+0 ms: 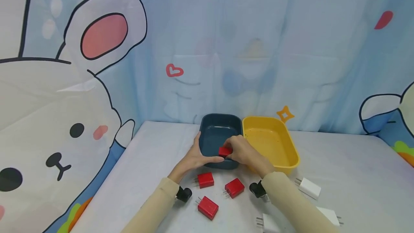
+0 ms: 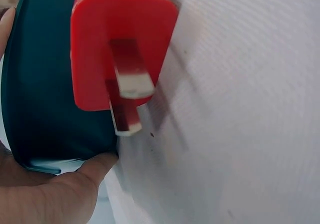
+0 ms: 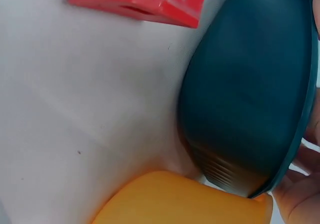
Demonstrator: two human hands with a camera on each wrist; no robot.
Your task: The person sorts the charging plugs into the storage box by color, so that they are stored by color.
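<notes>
In the head view my left hand (image 1: 195, 156) holds the near left side of a dark blue bin (image 1: 216, 135), its thumb lying along the front rim. The left wrist view shows that thumb pressed on the wall of the bin (image 2: 45, 84). My right hand (image 1: 244, 151) pinches a red plug-in charger (image 1: 224, 151) just inside the bin's near edge. In the right wrist view fingers (image 3: 302, 191) show at the rim, while the held charger is hidden. Red chargers (image 1: 205, 179) (image 1: 234, 187) (image 1: 208, 207) lie on the table before the bin.
A yellow bin (image 1: 265, 137) stands against the blue bin's right side. White chargers (image 1: 309, 188) (image 1: 270, 224) (image 1: 328, 214) lie at the front right, partly behind the right sleeve. A printed curtain (image 1: 245, 46) hangs behind the white table (image 1: 349, 175).
</notes>
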